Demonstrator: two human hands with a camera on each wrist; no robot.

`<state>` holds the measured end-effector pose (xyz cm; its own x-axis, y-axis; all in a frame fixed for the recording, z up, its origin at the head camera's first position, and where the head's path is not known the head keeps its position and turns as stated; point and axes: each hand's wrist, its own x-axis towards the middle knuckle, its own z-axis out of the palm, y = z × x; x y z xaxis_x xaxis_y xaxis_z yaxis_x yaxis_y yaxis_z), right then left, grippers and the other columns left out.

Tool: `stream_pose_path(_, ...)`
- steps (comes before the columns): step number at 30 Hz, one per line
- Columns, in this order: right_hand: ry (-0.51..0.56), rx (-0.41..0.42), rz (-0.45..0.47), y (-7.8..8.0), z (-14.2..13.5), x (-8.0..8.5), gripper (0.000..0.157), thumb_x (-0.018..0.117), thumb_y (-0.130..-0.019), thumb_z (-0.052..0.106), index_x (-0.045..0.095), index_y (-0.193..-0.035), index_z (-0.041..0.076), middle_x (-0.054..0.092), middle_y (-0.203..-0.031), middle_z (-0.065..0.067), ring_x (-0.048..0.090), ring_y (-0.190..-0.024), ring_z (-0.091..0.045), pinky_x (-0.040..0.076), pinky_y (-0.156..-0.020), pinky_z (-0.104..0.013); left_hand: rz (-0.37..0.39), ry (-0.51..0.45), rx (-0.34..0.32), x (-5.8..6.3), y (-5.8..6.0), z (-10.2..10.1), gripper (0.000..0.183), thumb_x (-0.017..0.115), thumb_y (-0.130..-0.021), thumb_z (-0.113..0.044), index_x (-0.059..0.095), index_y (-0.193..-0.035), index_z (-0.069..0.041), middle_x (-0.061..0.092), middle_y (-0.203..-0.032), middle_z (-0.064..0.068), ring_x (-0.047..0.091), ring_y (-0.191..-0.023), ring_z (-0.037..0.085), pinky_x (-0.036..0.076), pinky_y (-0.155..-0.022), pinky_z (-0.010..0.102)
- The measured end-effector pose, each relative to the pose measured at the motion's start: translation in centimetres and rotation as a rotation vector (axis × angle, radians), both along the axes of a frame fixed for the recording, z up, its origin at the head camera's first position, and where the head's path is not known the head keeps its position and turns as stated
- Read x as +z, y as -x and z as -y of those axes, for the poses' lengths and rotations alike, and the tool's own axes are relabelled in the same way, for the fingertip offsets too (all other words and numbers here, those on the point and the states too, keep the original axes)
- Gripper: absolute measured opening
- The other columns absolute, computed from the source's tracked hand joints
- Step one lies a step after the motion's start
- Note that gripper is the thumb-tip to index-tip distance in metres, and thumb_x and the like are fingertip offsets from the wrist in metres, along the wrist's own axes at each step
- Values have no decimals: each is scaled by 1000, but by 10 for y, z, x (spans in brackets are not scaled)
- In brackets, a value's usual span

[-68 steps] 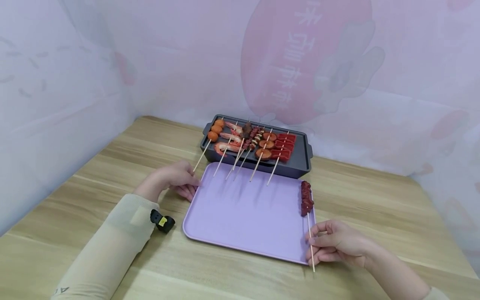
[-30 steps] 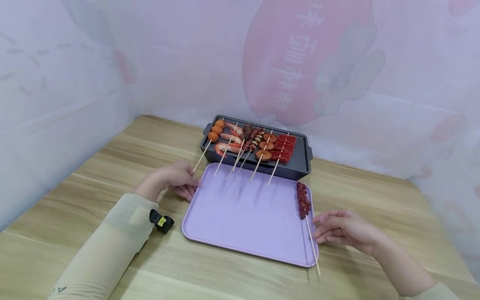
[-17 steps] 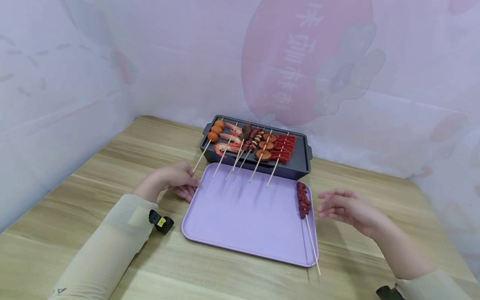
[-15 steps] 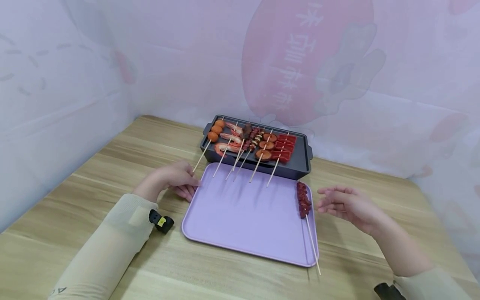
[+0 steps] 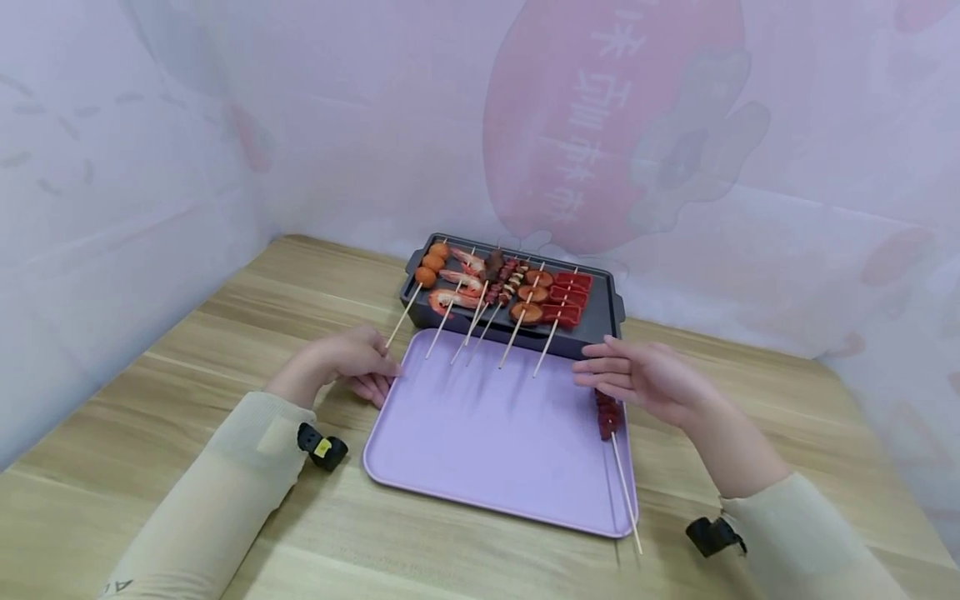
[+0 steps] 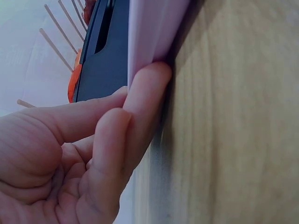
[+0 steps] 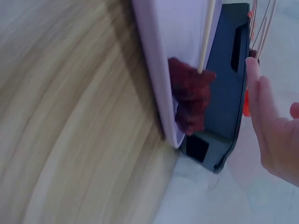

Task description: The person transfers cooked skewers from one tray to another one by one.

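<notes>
My left hand (image 5: 352, 360) pinches the left edge of a purple tray (image 5: 487, 442); in the left wrist view a finger (image 6: 149, 91) lies under the rim. My right hand (image 5: 652, 379), fingers extended and holding nothing, hovers over the tray's far right corner. Below it a dark red meat skewer (image 5: 609, 421) lies along the tray's right side, its stick reaching past the near edge. Part of its meat is hidden by the hand in the head view; the right wrist view shows the meat (image 7: 189, 93) on the tray.
Behind the tray stands a black grill (image 5: 600, 312). On it lie orange ball (image 5: 429, 262), shrimp (image 5: 459, 282), mixed meat (image 5: 506, 279), round brown slice (image 5: 532, 293) and red slab (image 5: 567, 297) skewers, sticks overhanging the tray. A printed cloth (image 5: 360, 125) hangs behind the wooden table (image 5: 300, 533).
My right hand let go of the dark red meat skewer on the tray, drew away rightward, then moved forward and left toward the grill. The left hand stays on the tray's edge.
</notes>
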<state>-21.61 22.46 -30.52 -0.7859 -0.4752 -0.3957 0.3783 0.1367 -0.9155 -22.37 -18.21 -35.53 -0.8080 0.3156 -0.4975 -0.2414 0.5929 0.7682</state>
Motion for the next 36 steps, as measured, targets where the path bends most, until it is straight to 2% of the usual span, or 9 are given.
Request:
stream_pose_path(4, 37, 14, 27, 8, 15, -2, 63, 39, -108, 35, 23, -153, -5, 63, -136, -14, 70, -110, -14, 54, -97, -20, -6, 8, 2, 1, -1, 0, 19, 58, -98, -9, 63, -85, 4, 69, -62, 6, 68, -54, 9, 56, -51, 19)
stream_pose_path(11, 79, -3, 78, 14, 35, -9, 58, 37, -109, 30, 23, -153, -5, 72, -116, -6, 73, -103, -17, 56, -95, -23, 1, 11, 4, -1, -1, -1, 18, 60, -98, -9, 63, -86, 4, 70, -66, 7, 69, -55, 10, 57, -52, 19)
stream_pose_path(16, 82, 0, 89, 15, 45, -16, 56, 37, -109, 27, 25, -151, -6, 71, -121, -13, 73, -100, -18, 57, -93, -23, -6, 12, 5, -2, -2, -1, 17, 60, -98, -9, 63, -87, 4, 70, -66, 7, 69, -55, 10, 57, -52, 19)
stream_pose_path(20, 110, 7, 82, 14, 51, -21, 54, 37, -109, 24, 24, -151, -9, 73, -113, -13, 74, -98, -19, 58, -91, -23, -2, 10, 4, -2, -1, -1, 17, 59, -98, -9, 63, -87, 4, 70, -66, 7, 69, -55, 10, 57, -52, 19)
stream_pose_path(27, 135, -75, 80, 13, 60, -24, 50, 38, -108, 16, 26, -152, -6, 76, -95, -4, 74, -90, -15, 58, -80, -16, 11, 2, 12, 0, 0, 0, 20, 58, -98, -9, 63, -85, 5, 69, -62, 6, 68, -54, 9, 56, -51, 19)
stream_pose_path(36, 114, -141, 77, 13, 63, -25, 50, 43, -106, 10, 28, -151, -5, 75, -88, -2, 74, -81, -11, 53, -63, -11, 22, -10, 6, 2, -1, -1, 19, 58, -99, -9, 62, -85, 4, 69, -62, 5, 68, -54, 8, 55, -51, 17)
